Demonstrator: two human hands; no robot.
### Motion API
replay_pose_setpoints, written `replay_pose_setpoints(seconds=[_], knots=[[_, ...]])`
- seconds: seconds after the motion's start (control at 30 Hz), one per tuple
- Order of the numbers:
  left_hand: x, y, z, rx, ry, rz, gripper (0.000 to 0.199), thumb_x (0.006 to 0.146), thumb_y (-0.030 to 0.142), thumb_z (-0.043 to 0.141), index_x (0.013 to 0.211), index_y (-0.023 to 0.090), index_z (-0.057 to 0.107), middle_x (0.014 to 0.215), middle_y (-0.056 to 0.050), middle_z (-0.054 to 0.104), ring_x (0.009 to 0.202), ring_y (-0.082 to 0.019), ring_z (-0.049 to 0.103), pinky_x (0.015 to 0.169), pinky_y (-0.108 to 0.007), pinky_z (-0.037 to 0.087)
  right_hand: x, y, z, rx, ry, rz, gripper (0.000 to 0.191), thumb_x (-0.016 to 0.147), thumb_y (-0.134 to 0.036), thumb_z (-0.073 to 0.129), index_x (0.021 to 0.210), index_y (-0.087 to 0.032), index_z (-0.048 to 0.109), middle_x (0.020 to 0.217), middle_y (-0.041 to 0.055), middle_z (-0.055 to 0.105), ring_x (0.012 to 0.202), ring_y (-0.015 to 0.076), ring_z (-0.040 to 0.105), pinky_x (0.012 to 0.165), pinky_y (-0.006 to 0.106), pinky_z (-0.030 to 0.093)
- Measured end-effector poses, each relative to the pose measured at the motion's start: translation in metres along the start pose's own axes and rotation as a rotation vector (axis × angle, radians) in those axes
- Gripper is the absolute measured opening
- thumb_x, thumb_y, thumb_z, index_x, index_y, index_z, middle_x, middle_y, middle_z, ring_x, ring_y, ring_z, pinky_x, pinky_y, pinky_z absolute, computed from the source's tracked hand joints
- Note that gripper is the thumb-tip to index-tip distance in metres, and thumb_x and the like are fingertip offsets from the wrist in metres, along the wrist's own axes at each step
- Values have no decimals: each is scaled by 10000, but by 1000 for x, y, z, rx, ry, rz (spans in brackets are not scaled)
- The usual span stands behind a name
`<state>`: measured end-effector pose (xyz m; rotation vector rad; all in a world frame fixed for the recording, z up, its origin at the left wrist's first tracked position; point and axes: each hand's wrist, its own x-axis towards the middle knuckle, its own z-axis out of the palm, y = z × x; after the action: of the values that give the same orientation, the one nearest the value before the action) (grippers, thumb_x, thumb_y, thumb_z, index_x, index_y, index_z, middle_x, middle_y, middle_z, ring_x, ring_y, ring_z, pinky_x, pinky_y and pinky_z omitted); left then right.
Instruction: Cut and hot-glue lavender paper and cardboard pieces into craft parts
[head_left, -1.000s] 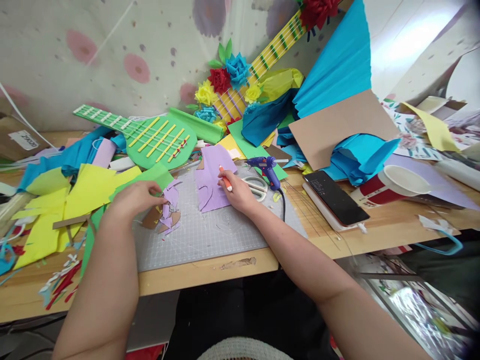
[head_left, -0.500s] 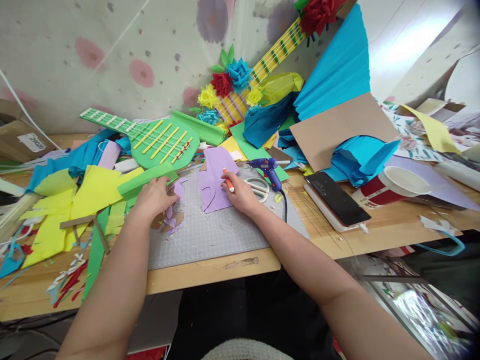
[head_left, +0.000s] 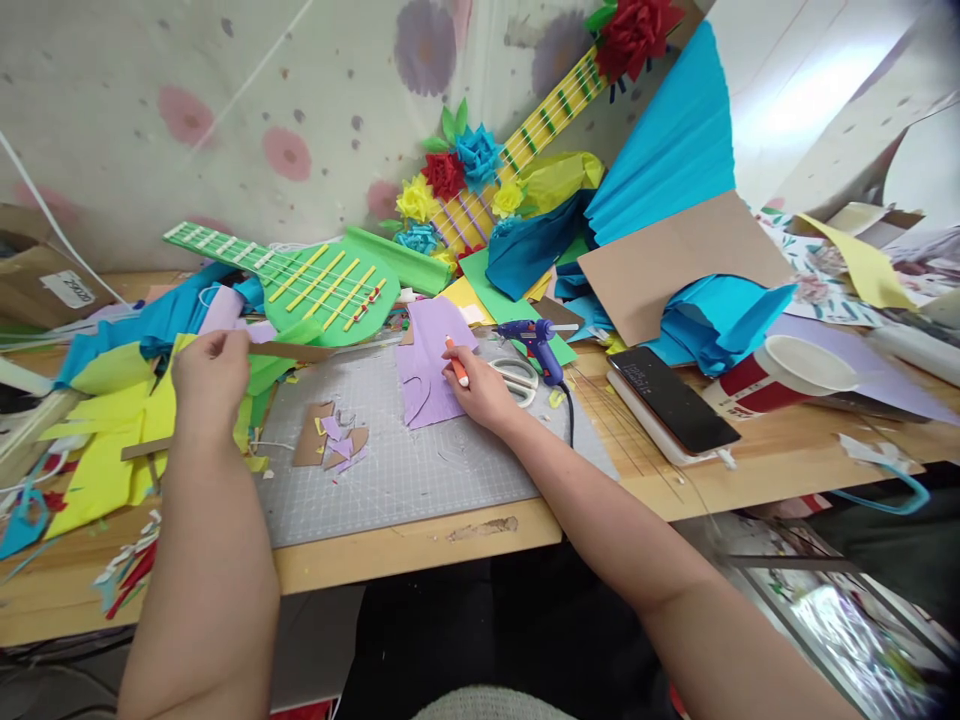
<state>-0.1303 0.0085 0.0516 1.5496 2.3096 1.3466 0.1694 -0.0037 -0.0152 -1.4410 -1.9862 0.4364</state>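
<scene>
My right hand (head_left: 480, 388) is closed around an orange pen (head_left: 456, 362) and rests on the lower right of a purple paper piece (head_left: 429, 345) with a curved line on its lower left. My left hand (head_left: 212, 375) is raised over the yellow paper, its fingers closed at one end of a thin brown strip (head_left: 292, 351) that points right. Purple scraps (head_left: 339, 440) and brown card (head_left: 309, 436) lie on the grey cutting mat (head_left: 405, 480). White-handled scissors (head_left: 516, 378) and a blue glue gun (head_left: 538, 345) are just right of my right hand.
Behind the mat are a green paper instrument (head_left: 330, 290) and a yellow one with paper flowers (head_left: 559, 110). A phone (head_left: 675, 398) and a paper cup (head_left: 780, 375) stand at the right. Yellow paper (head_left: 97, 450) and coloured strips cover the left side.
My left hand has moved left and up from the scraps, which now show, and a brown strip extends from it. The green roll beside it has shifted. My right hand stays in place.
</scene>
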Motion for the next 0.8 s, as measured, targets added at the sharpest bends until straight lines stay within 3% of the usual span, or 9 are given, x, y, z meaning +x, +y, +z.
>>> replay_pose_setpoints(seconds=[0.13,0.2,0.3,0.4,0.57,0.7,0.8], knots=[[6,0,1,-88,309,28,292,796,300,471,550,161,397,520,49,292,574,-88,306,534,-222,275,-1,-1,-1,1,11,-12,279,829,-215,426,1098,-195,500,1038,88,635,935,236,592,810,392,444],[11,-1,-1,-133,462,-21,320,805,288,481,540,167,349,537,50,274,582,-83,292,548,-217,286,-1,-2,-2,6,16,-15,274,828,-211,425,1092,-197,501,1020,80,641,919,230,594,799,380,445],[16,-5,0,-186,525,-114,307,806,268,497,559,165,347,564,54,302,577,-71,301,545,-204,307,-1,-2,-1,10,19,-17,275,820,-203,440,1090,-196,496,988,71,647,901,223,594,788,368,443],[15,-4,8,-200,371,-134,237,785,281,536,612,142,452,586,53,403,574,-67,351,542,-197,326,-2,-1,-1,25,21,-27,275,814,-220,474,1088,-198,487,967,59,654,901,217,592,790,363,438],[-11,15,32,-310,-53,-67,189,738,318,570,791,139,596,671,35,542,596,-88,443,557,-211,372,-2,-5,1,42,-7,-50,309,787,-262,563,1071,-201,460,965,50,660,916,213,584,799,354,432],[-40,29,59,-348,-422,48,250,702,401,585,776,165,618,718,5,613,639,-129,520,574,-231,399,1,-8,9,-14,-15,-108,367,766,-278,607,1080,-181,443,982,77,660,1016,237,535,858,374,414],[-57,32,74,-255,-520,122,265,716,424,551,748,171,623,718,-13,634,657,-155,545,587,-250,399,4,-8,17,-83,-55,-164,423,754,-343,623,1092,-157,449,1065,123,626,1051,254,510,893,388,401]])
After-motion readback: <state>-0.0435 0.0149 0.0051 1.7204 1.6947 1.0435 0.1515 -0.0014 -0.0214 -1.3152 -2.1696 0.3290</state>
